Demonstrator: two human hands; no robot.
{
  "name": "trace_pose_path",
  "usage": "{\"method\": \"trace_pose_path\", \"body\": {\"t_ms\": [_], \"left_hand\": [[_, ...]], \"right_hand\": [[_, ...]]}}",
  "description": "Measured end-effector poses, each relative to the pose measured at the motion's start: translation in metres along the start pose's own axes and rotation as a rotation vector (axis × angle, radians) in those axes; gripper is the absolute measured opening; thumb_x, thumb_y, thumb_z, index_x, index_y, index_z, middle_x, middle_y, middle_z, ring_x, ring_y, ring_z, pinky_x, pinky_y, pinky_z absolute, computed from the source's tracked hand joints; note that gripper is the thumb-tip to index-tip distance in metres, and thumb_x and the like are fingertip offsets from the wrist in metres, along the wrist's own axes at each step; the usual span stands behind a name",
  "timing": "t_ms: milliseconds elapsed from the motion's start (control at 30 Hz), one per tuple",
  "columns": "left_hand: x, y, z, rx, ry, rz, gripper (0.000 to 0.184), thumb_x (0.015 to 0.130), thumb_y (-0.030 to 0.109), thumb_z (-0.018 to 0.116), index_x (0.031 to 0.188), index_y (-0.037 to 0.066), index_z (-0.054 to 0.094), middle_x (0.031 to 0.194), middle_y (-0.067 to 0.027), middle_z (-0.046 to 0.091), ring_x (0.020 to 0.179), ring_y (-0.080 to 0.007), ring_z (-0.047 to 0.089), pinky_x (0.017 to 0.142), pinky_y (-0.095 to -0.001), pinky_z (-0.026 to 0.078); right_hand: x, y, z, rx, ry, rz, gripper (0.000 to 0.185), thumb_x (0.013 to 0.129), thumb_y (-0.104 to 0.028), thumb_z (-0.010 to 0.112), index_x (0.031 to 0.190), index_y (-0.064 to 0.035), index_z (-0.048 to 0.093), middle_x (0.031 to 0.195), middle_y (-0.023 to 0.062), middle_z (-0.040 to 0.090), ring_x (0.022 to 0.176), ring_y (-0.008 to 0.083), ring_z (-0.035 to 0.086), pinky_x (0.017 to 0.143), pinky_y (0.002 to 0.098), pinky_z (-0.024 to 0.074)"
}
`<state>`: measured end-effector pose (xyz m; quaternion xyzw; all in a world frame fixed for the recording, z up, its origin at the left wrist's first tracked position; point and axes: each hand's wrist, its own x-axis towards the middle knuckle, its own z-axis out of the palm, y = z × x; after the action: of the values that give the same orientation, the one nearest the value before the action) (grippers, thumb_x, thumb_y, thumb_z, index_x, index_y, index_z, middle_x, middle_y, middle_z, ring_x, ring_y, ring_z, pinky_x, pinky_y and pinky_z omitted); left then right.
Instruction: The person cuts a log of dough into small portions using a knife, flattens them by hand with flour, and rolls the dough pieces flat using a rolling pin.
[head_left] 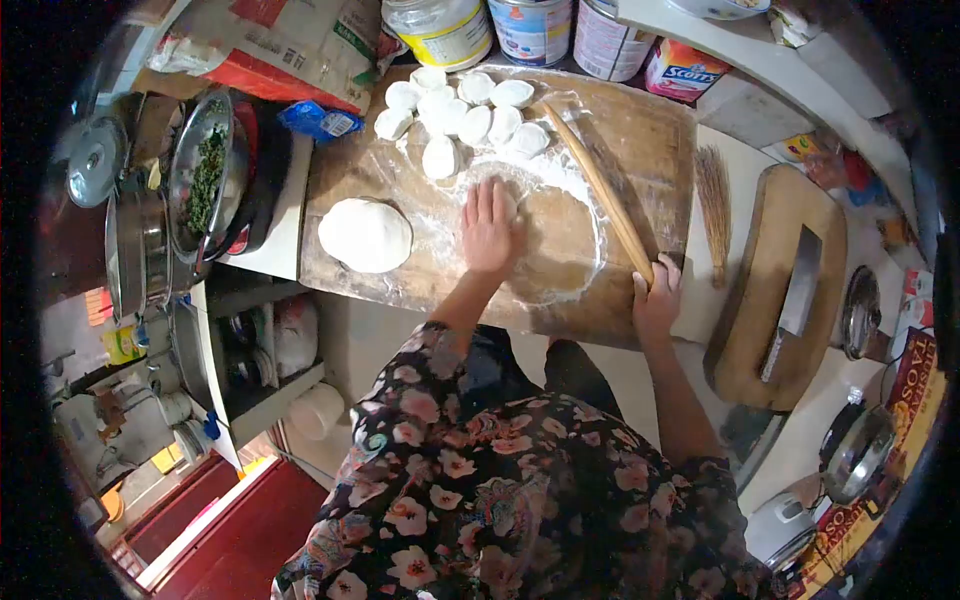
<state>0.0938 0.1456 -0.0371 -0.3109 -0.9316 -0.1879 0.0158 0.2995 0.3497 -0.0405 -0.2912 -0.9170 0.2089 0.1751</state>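
Observation:
My left hand [488, 230] lies flat on the floury wooden board [560, 240], fingers stretched out. Whether any dough is under its palm cannot be seen. My right hand [657, 298] is closed around the near end of a long wooden rolling pin [603, 193], which lies slanted across the board's right side. To the left of my left hand rests a smooth round lump of white dough [365, 235]. Several small flattened dough pieces [475, 125] sit clustered at the back of the board, dusted with flour.
At the left stands a metal bowl [232, 165] of chopped greens. Tins and a tub [437, 30] line the back. On the right are a straw brush [713, 205] and a cleaver [800, 285] on a thick chopping board [745, 345].

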Motion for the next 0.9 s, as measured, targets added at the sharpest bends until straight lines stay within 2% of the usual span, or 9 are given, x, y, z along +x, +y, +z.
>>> {"method": "trace_pose_path", "body": {"t_ms": [100,233,300,367,433,533,600,767,900], "left_hand": [[0.007,0.034,0.019,-0.028,0.08,-0.066,0.063,0.082,0.031,0.054,0.133,-0.002,0.039,0.142,-0.0193,0.034,0.131,-0.0411,0.029,0.107,-0.0506,0.024],[-0.032,0.067,0.014,-0.144,-0.138,0.202,0.067,0.083,0.034,0.054,0.136,-0.001,0.033,0.145,-0.0201,0.029,0.134,-0.04,0.025,0.108,-0.0543,0.019],[-0.037,0.074,0.004,-0.212,-0.192,0.282,0.068,0.085,0.034,0.053,0.139,-0.001,0.03,0.146,-0.0207,0.026,0.135,-0.0401,0.023,0.108,-0.0568,0.016],[-0.039,0.062,-0.02,-0.121,-0.136,0.149,0.07,0.084,0.038,0.051,0.139,0.001,0.03,0.145,-0.0198,0.029,0.135,-0.0378,0.025,0.106,-0.059,0.016],[-0.033,0.033,-0.03,-0.04,0.054,0.074,0.072,0.084,0.04,0.05,0.141,0.002,0.028,0.145,-0.0194,0.029,0.134,-0.0377,0.026,0.106,-0.0607,0.015],[-0.027,-0.004,-0.038,0.062,0.081,-0.008,0.07,0.085,0.04,0.049,0.14,0.001,0.03,0.144,-0.0193,0.03,0.134,-0.0369,0.027,0.106,-0.0601,0.016],[-0.03,-0.021,-0.024,0.06,-0.06,0.035,0.066,0.087,0.039,0.045,0.139,0.0,0.031,0.143,-0.0189,0.032,0.133,-0.0365,0.028,0.106,-0.058,0.018],[0.007,-0.017,-0.02,0.105,-0.04,-0.046,0.065,0.089,0.042,0.043,0.136,-0.001,0.035,0.142,-0.0181,0.035,0.132,-0.0352,0.031,0.106,-0.0543,0.022],[-0.042,-0.004,-0.054,0.038,-0.098,0.132,0.068,0.085,0.041,0.052,0.134,-0.003,0.037,0.141,-0.0194,0.036,0.131,-0.0356,0.032,0.106,-0.0522,0.022]], "right_hand": [[0.001,0.002,0.0,-0.008,0.011,-0.03,0.038,0.088,-0.035,0.057,0.103,0.0002,0.058,0.117,0.0161,0.054,0.107,0.0352,0.051,0.09,0.0439,0.0416],[0.004,0.002,-0.005,0.046,0.054,-0.1,0.036,0.086,-0.032,0.059,0.103,0.0002,0.057,0.119,0.0161,0.053,0.107,0.0362,0.051,0.091,0.0435,0.0414],[0.01,0.001,-0.02,0.143,-0.122,-0.053,0.035,0.083,-0.027,0.064,0.104,-0.0002,0.057,0.121,0.0157,0.052,0.108,0.0371,0.05,0.092,0.0433,0.0411],[0.019,0.006,-0.032,0.117,-0.14,-0.177,0.035,0.08,-0.024,0.065,0.104,-0.0006,0.057,0.122,0.0154,0.051,0.11,0.0362,0.049,0.093,0.0422,0.0411],[0.026,0.009,-0.042,0.102,-0.166,-0.302,0.035,0.078,-0.022,0.067,0.104,-0.001,0.057,0.124,0.0151,0.05,0.112,0.0353,0.048,0.093,0.0412,0.0412],[0.039,0.004,-0.046,0.002,-0.309,-0.467,0.04,0.077,-0.023,0.069,0.109,-0.0032,0.056,0.127,0.015,0.048,0.119,0.0341,0.044,0.097,0.044,0.038],[0.052,-0.004,-0.039,-0.22,-0.327,-0.511,0.046,0.078,-0.028,0.067,0.116,-0.0058,0.054,0.133,0.0156,0.044,0.125,0.0344,0.039,0.102,0.0493,0.0314],[0.081,0.005,-0.006,-0.215,-0.198,-0.399,0.053,0.083,-0.038,0.059,0.124,-0.0059,0.05,0.14,0.0161,0.038,0.13,0.0346,0.033,0.105,0.0546,0.0236],[0.04,0.011,-0.02,-0.108,-0.308,-0.377,0.062,0.085,-0.045,0.054,0.13,-0.0032,0.046,0.143,0.0173,0.034,0.133,0.0348,0.029,0.106,0.0552,0.0219]]}}
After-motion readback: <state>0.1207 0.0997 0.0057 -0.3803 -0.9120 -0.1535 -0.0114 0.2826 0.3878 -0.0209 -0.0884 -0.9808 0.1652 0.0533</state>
